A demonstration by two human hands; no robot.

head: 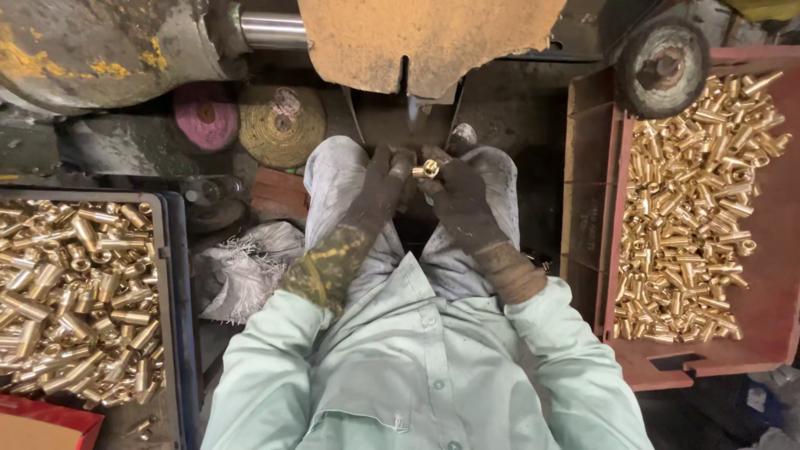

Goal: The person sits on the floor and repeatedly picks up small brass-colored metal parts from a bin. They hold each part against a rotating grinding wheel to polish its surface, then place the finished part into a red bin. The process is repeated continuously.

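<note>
Both my hands wear dark, grimy gloves and meet over my knees. A small shiny brass fitting (427, 169) is pinched between the fingertips of my left hand (379, 187) and my right hand (458, 196). It sits just below the rusty orange guard (425, 37) of a polishing machine. My pale green sleeves and light trousers fill the lower middle of the view.
A dark blue crate (171, 275) at the left holds several brass fittings. A red tray (617, 167) at the right holds many more. Pink (206, 114) and straw-coloured (282, 125) buffing wheels lie on the floor ahead, with a white rag bundle (246, 271) beside my left leg.
</note>
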